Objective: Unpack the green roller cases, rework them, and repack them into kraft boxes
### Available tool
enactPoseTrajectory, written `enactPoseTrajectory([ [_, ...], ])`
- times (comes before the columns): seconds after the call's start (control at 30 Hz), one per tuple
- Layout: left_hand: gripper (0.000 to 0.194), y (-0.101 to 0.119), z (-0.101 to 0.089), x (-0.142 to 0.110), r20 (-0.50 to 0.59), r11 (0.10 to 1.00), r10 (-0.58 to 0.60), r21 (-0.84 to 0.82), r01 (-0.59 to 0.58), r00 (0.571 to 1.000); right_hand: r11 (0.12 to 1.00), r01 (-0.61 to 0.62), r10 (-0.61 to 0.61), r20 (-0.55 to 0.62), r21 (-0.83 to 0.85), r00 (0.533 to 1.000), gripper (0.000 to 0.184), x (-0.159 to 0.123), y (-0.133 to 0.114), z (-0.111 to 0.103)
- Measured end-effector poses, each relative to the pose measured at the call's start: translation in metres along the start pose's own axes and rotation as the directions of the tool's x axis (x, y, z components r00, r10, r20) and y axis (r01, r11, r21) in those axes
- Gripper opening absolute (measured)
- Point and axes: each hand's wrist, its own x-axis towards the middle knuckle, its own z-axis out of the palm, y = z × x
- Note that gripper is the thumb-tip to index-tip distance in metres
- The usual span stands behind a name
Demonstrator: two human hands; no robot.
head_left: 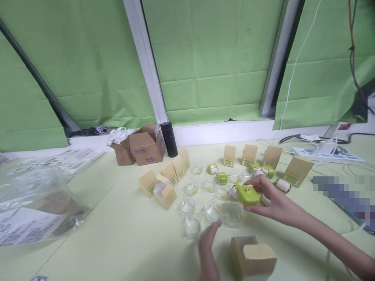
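My right hand (271, 199) reaches in from the right and grips a lime-green roller piece (248, 194) with a loop handle, held just above a clear round cap (232, 214). My left hand (208, 249) rises from the bottom edge with its fingers straight and together, beside an open tan box (252, 257) and holding nothing. Several clear caps (191, 187) lie scattered in front of the hands.
Small tan boxes (172, 171) stand in rows at the middle and back right (297, 170). A brown carton (146, 148) and a black cylinder (169, 139) sit by the wall. A clear plastic bag (35, 203) lies at left; a power strip and cables (328, 154) at right.
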Motion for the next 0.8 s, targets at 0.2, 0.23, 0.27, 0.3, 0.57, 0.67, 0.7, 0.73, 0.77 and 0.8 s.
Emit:
enactPoseTrajectory([
  [0.2, 0.034, 0.048, -0.009, 0.061, 0.328, 0.829, 0.165, 0.465, -0.311, 0.930, 0.999, 0.053, -0.054, 0.139, 0.012, 0.989, 0.049, 0.017, -0.015, 0.009],
  [0.23, 0.039, 0.047, -0.005, 0.071, 0.394, 0.805, 0.136, 0.490, -0.333, 0.909, 0.999, 0.038, -0.041, 0.144, 0.019, 0.989, 0.049, 0.018, -0.015, 0.011],
  [0.27, 0.046, 0.043, 0.001, 0.080, 0.444, 0.787, 0.123, 0.501, -0.359, 0.888, 0.999, 0.018, -0.023, 0.125, 0.039, 0.992, 0.050, 0.019, -0.014, 0.012],
  [0.3, 0.054, 0.038, 0.007, 0.087, 0.485, 0.776, 0.122, 0.497, -0.388, 0.866, 0.997, 0.003, -0.009, 0.089, 0.071, 0.996, 0.051, 0.019, -0.013, 0.013],
  [0.57, 0.057, 0.044, 0.023, 0.115, 0.549, 0.908, 0.060, 0.318, -0.274, 0.834, 0.932, 0.021, 0.012, -0.088, 0.361, 0.996, 0.051, 0.014, -0.017, -0.002],
  [0.67, 0.061, 0.055, 0.022, 0.116, 0.549, 0.999, -0.039, 0.016, 0.036, 0.835, 0.850, 0.023, 0.010, -0.059, 0.527, 0.998, 0.053, 0.018, -0.021, -0.010],
  [0.7, 0.056, 0.056, 0.023, 0.116, 0.549, 0.978, -0.060, -0.135, 0.159, 0.833, 0.827, 0.022, 0.006, -0.047, 0.561, 0.999, 0.054, 0.021, -0.022, -0.011],
  [0.73, 0.048, 0.057, 0.025, 0.116, 0.546, 0.928, -0.068, -0.274, 0.254, 0.835, 0.814, 0.019, 0.002, -0.036, 0.580, 0.999, 0.055, 0.023, -0.024, -0.012],
  [0.77, 0.040, 0.056, 0.027, 0.115, 0.540, 0.871, -0.063, -0.381, 0.310, 0.840, 0.812, 0.019, -0.001, -0.031, 0.583, 1.000, 0.057, 0.026, -0.026, -0.011],
  [0.8, 0.034, 0.055, 0.030, 0.114, 0.536, 0.821, -0.055, -0.456, 0.344, 0.842, 0.816, 0.021, -0.003, -0.033, 0.577, 0.999, 0.059, 0.029, -0.028, -0.010],
])
